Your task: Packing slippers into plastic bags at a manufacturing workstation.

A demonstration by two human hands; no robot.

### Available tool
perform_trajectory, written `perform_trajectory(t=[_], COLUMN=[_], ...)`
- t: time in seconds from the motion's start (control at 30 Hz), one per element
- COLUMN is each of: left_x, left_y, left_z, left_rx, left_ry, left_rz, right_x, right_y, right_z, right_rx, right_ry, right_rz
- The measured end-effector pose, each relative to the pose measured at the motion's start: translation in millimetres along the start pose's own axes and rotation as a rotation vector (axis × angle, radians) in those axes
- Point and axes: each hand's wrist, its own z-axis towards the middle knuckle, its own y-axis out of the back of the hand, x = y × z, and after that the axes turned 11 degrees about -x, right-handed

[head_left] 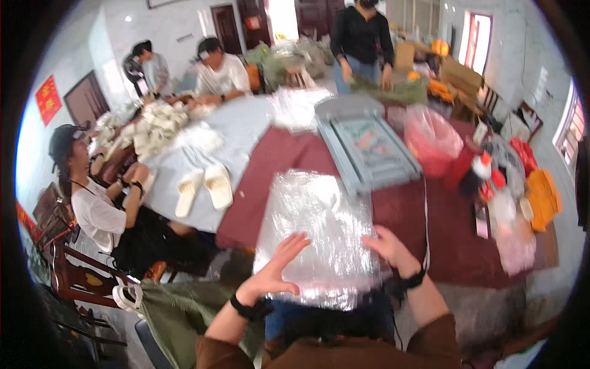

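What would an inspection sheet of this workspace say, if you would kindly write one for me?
Surface: table spread with maroon cloth and, at left, pale cloth.
Job's things: clear plastic, shiny and wrinkled, its near end reaching over the lap.
Clutter: slippers, grey-blue panel, pink bag, and a red-capped bottle among loose items at right.
Grips: left grip open over the plastic; right grip at its right edge, whether pinching or open unclear.
Cables: thin white line at right, perhaps a cord.
Surroundings: seated person at left; person in black standing beyond the table.
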Motion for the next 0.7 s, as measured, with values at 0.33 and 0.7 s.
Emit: perform_trajectory(t=[0.33, 0.7], left_x=[98, 75], left_y=[-32, 6], left_z=[-59, -36], left_rx=[-0.955, -0.489], left_ry=[0.793, 0.941], left_rz=[-0.318, -0.942], right_x=[-20, -51], right_y=[-8, 5], right_z=[16, 68], right_rx=[-0.16, -0.165], right_ry=[-0.012, 0.265], right_rz=[-0.179, -0.49])
